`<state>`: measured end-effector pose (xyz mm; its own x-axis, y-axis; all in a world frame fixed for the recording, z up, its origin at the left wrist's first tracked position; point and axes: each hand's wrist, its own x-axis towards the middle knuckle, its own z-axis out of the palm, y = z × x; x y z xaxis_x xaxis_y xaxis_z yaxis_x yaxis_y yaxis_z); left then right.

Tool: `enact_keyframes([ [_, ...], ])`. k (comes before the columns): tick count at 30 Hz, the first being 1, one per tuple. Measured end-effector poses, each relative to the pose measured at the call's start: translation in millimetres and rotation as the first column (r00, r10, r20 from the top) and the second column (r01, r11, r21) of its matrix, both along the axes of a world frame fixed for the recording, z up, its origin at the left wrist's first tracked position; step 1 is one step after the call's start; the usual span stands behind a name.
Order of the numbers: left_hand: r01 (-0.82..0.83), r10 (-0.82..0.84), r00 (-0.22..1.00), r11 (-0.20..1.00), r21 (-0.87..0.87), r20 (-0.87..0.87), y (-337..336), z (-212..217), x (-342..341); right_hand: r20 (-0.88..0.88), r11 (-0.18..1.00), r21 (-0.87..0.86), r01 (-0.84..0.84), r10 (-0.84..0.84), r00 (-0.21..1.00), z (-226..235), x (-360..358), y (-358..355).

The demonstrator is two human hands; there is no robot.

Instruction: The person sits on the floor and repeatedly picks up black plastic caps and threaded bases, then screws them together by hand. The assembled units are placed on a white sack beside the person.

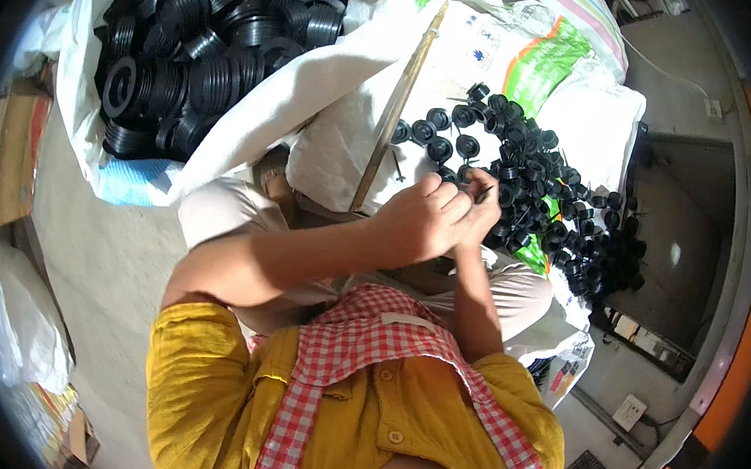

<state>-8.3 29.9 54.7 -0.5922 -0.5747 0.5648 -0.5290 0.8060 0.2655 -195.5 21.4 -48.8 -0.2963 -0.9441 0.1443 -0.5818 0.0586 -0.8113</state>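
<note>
The left hand (421, 223), curled into a fist, overlaps the right hand (482, 213), whose fingers pinch a small black piece (482, 193). Beside them, black round plastic caps (521, 176) lie heaped on white-and-green sacking (551, 58), near a wooden stick (397, 107). Black rings (217, 79) fill an open white sack (307, 82).

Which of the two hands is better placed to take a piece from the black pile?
Probably the right hand: it is beside the pile of black parts, while the left hand is farther left. However, the right seems to hold a small dark piece.
</note>
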Motion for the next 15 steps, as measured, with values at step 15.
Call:
enact_keyframes([
  [15, -0.56, 0.484, 0.828, 0.725, -0.4, -0.283, -9, 96, 91, -0.374, 0.881, 0.47, -0.047, 0.247, 0.894, -146, -7, -65],
])
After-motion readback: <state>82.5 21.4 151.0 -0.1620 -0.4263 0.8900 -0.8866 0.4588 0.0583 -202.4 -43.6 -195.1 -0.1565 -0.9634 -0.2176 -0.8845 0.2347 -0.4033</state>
